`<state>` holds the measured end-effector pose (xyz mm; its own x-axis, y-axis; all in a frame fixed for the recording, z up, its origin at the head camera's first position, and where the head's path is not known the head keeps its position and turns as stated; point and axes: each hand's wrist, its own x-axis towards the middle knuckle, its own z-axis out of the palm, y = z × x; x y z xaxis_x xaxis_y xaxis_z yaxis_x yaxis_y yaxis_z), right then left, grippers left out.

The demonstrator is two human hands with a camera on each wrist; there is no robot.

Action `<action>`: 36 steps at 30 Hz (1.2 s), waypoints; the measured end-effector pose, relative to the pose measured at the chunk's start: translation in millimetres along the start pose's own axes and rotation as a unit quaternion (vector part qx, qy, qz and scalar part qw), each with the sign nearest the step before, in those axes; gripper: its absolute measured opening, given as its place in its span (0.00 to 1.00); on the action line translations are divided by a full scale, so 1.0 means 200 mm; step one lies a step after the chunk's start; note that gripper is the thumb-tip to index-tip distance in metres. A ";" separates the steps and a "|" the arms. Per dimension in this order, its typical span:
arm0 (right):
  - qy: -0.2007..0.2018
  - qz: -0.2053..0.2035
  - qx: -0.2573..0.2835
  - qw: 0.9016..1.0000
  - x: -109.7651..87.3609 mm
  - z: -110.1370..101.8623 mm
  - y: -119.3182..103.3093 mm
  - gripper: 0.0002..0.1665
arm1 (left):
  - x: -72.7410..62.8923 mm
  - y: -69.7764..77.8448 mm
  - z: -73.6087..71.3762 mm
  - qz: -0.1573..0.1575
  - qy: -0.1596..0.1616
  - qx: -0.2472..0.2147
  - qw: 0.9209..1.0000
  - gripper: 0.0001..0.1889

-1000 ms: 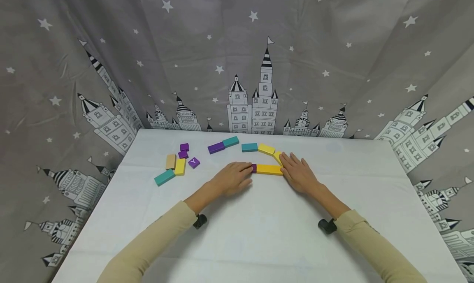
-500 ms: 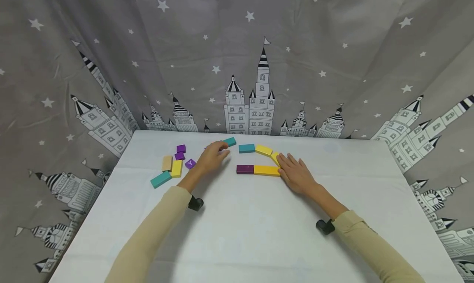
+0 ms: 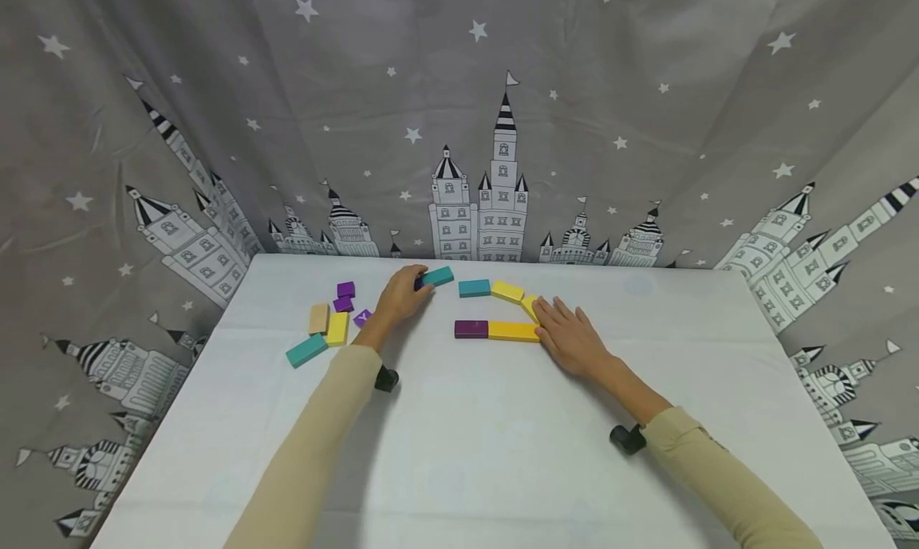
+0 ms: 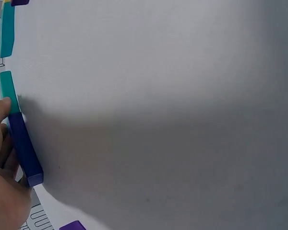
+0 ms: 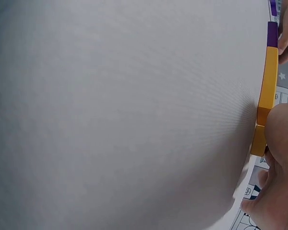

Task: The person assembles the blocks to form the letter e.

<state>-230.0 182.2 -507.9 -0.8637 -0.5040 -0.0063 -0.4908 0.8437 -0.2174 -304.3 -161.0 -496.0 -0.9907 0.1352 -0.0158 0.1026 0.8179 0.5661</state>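
At the back of the table my left hand [image 3: 399, 300] straddles a dark purple block [image 4: 25, 148], thumb on one side and fingers on the other. That block lies end to end with a teal block [image 3: 438, 276], whose edge the thumb touches in the left wrist view. My right hand [image 3: 572, 339] lies with fingers extended over the right end of a row. A long orange-yellow block [image 3: 513, 332] and a dark purple block [image 3: 471, 329] form its front. Its back holds a teal block [image 3: 475, 288] and a yellow block [image 3: 507, 291], with another yellow block [image 3: 530, 306] partly under the fingers.
To the left lie a tan block [image 3: 319, 319], a yellow block [image 3: 337, 329], a teal block [image 3: 306, 350] and several small purple cubes [image 3: 345, 290], one lettered. A castle-print grey curtain [image 3: 459, 118] hangs behind the white table [image 3: 502, 453].
My left hand has left the front purple block and moved back and left to the purple and teal pair. The right hand stays at the row's right end. The view shifts slightly.
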 end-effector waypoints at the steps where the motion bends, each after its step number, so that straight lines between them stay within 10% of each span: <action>1: 0.001 -0.001 0.002 1.000 0.00 0.00 0.00 0.33 | 0.00 0.00 0.00 -0.002 -0.002 0.007 1.000 0.27; 21: 0.010 -0.014 0.005 1.000 0.00 -0.02 -0.03 0.33 | -0.01 0.01 -0.04 0.019 0.031 0.032 0.999 0.23; 36: 0.009 -0.011 0.006 1.000 -0.01 -0.01 -0.02 0.33 | -0.12 0.04 0.00 0.094 0.030 -0.005 0.995 0.20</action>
<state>-227.0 180.8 -504.3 -0.8549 -0.5184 0.0165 -0.5079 0.8303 -0.2292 -280.5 -157.7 -490.7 -0.9574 0.2521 0.1407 0.2869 0.7758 0.5619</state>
